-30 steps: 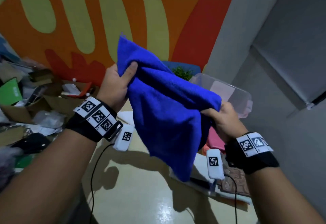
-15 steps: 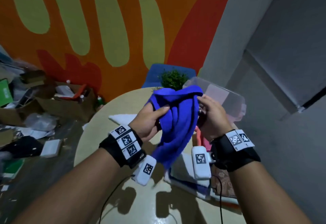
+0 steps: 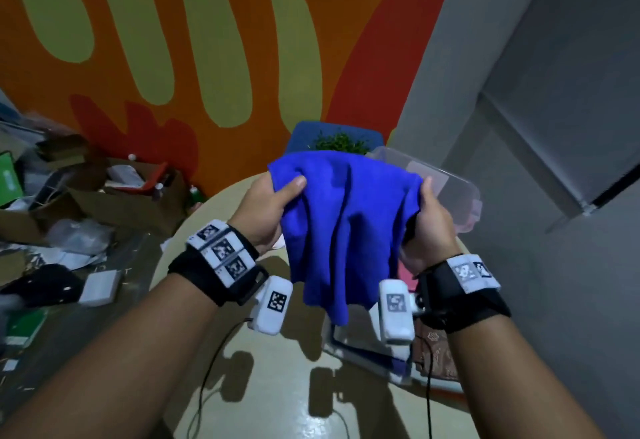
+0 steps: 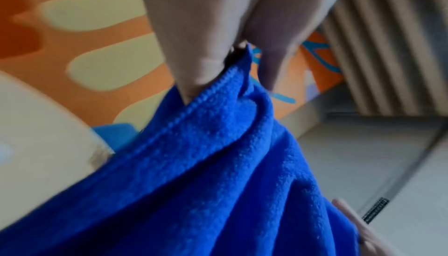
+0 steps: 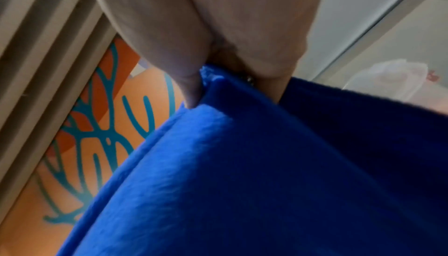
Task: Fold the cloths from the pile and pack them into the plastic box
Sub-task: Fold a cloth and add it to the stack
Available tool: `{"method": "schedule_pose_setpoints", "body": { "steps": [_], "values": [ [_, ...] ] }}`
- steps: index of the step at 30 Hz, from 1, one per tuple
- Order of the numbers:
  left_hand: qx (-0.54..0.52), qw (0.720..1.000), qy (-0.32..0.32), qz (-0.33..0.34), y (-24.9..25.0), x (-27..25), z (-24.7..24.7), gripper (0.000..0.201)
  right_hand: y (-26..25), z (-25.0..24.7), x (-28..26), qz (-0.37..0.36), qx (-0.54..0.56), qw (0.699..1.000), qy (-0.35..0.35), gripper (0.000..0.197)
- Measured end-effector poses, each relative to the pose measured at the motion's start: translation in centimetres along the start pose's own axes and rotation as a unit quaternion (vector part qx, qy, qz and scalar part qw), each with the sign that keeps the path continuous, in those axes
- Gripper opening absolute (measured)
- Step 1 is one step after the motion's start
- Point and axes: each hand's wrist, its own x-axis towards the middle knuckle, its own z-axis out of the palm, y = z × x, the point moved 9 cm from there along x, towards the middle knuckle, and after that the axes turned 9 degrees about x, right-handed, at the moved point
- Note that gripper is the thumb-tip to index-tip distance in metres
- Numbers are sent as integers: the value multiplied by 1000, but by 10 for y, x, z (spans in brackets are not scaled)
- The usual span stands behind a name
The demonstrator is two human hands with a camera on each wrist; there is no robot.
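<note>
A blue cloth hangs in the air above the round table, held up by its two upper corners. My left hand pinches the upper left corner, thumb on the near side. My right hand pinches the upper right corner. The wrist views show the same blue cloth pinched between thumb and fingers. A clear plastic box stands on the table behind the cloth, to the right. Below the cloth lies a pile of cloths, partly hidden.
A small green plant and a blue chair back stand at the far side of the table. Cardboard boxes and clutter cover the floor to the left. A grey wall is close on the right.
My hands came together at mid-height half a second ago, bunching the cloth; now they have parted and the cloth hangs spread between them. The left hand dropped from its raised position.
</note>
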Motion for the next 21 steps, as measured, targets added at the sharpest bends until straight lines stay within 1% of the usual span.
{"method": "schedule_pose_setpoints", "body": {
  "steps": [1, 2, 3, 4, 5, 7, 9, 10, 11, 13, 15, 17, 18, 19, 21],
  "values": [
    [19, 1000, -18, -14, -2, -1, 2, 29, -4, 2, 1, -7, -10, 1000, -15, 51],
    [60, 998, -28, -24, -3, -1, 2, 28, -8, 7, -2, -21, -39, 999, -32, 42],
    [94, 995, -20, -23, -2, 0, -2, 23, -14, 7, -2, -53, -70, 996, -34, 34],
    [97, 995, 1, -17, 2, 2, -6, 18, -21, 5, -4, -82, -85, 993, -22, 29],
    [78, 997, 26, -6, 10, 4, -12, 17, -29, -2, -1, -105, -95, 990, 1, 27],
    [47, 997, 52, 26, 30, 7, -19, 20, -44, -10, 3, -134, -155, 979, 17, 20],
    [57, 995, 61, 50, 45, 11, -25, 23, -59, -19, 8, -156, -259, 952, 35, 28],
    [58, 994, 73, 60, 50, 13, -31, 23, -71, -25, 10, -178, -284, 941, 51, 26],
    [54, 992, 87, 70, 55, 15, -36, 22, -83, -27, 9, -202, -280, 936, 66, 20],
    [45, 989, 106, 89, 63, 18, -45, 18, -100, -26, 6, -229, -240, 941, 64, 14],
    [22, 988, 112, 105, 72, 21, -47, 14, -111, -20, 5, -231, -196, 952, 35, 23],
    [-12, 989, 96, 113, 79, 24, -45, 11, -113, -12, 5, -211, -178, 961, 4, 32],
    [-23, 988, 91, 119, 83, 25, -45, 11, -116, -9, 5, -211, -186, 960, 5, 34],
    [-26, 987, 99, 124, 87, 26, -47, 12, -123, -9, 4, -225, -203, 953, 20, 35],
    [3, 982, 138, 133, 95, 27, -55, 12, -141, -8, 0, -271, -230, 933, 60, 39]
  ]
}}
